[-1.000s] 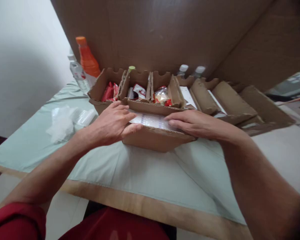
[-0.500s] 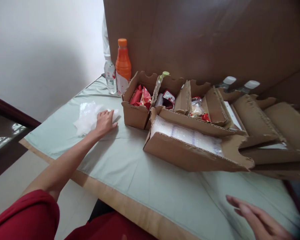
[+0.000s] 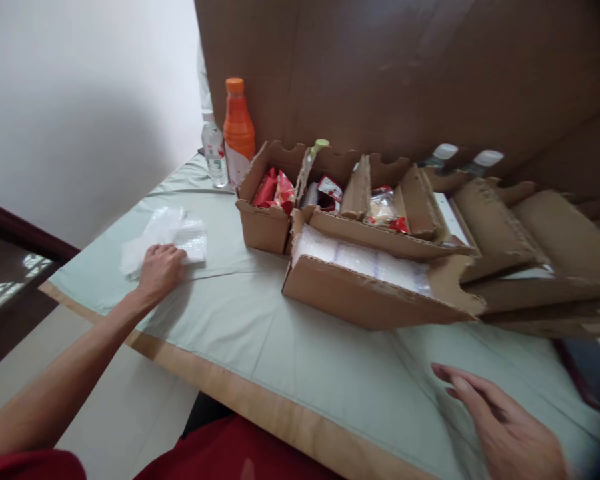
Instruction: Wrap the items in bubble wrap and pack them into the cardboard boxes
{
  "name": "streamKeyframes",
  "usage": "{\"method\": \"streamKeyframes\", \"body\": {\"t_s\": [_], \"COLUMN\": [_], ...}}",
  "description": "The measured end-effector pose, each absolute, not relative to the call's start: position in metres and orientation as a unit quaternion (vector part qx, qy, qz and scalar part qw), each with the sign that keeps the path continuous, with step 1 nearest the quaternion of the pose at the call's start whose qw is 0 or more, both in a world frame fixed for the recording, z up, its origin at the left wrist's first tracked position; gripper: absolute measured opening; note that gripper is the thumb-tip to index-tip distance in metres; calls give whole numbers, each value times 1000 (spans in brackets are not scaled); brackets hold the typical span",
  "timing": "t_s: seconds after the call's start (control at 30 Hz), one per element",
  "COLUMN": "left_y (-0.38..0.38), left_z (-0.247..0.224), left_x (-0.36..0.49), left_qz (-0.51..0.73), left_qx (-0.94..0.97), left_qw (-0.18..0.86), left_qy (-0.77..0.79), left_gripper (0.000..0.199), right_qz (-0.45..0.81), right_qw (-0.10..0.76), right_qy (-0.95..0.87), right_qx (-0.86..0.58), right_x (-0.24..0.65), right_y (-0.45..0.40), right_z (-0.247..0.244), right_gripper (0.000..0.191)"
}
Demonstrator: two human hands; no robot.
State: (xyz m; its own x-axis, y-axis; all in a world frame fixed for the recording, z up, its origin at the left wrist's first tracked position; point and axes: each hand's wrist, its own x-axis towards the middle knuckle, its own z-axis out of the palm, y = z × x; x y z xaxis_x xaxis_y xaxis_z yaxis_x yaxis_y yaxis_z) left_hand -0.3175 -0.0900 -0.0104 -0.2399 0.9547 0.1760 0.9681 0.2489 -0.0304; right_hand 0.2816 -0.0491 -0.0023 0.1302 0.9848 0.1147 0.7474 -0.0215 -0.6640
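On the left part of the cloth-covered table lies a small pile of clear bubble wrap [image 3: 190, 235]. My left hand [image 3: 163, 270] rests on its near edge, fingers bent down and together against the sheets; the fingertips are partly hidden. My right hand [image 3: 500, 417] hovers at the lower right over the table, a little blurred. Its fingers are stretched out, thumb close beside them, and nothing shows in it. Between the hands stands a long cardboard box [image 3: 375, 300] with more bubble wrap [image 3: 360, 257] packed inside.
A row of cardboard bins [image 3: 265, 230] holds red snack packets [image 3: 275, 190] and other packaged goods. An orange bottle [image 3: 239, 127] and a water bottle [image 3: 214, 153] stand at the back left. White-capped bottles [image 3: 483, 163] show behind the bins. A wooden table edge [image 3: 260, 393] runs in front.
My left hand has moved left and nearer to me across the bubble wrap, which has shifted left and lies flatter. The view has turned slightly; my right hand shows more fully.
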Motion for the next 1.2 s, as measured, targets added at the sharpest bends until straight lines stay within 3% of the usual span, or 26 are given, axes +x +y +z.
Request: {"method": "streamKeyframes", "body": {"t_s": [0.1,0.37,0.53,0.8,1.0,1.2], "left_y": [-86,-88,-97,-61,-40,-148], "left_z": [-12,-4,1,1,-5,-22], "left_x": [-320,-336,-303,-142,-73,-78], "left_qz": [-26,-3,-104,-404,-559,-535], "left_qx": [-597,-545,-588,-629,-548,-509], "left_qw": [94,96,95,-225,-323,-287], "left_qy": [-796,-833,-797,-624,-531,-610], "left_gripper": [27,33,57,79,74,58], "right_qz": [254,258,261,263,308,248], "right_qw": [298,276,316,439,458,436], "right_qy": [-601,-609,-600,-625,-612,-643], "right_qx": [-696,-697,-687,-589,-567,-578], "right_x": [264,270,273,224,193,183], "right_y": [-52,-57,-54,-10,-16,-107], "right_z": [4,-8,-12,-10,-5,-2], "right_gripper": [35,44,43,83,55,46]}}
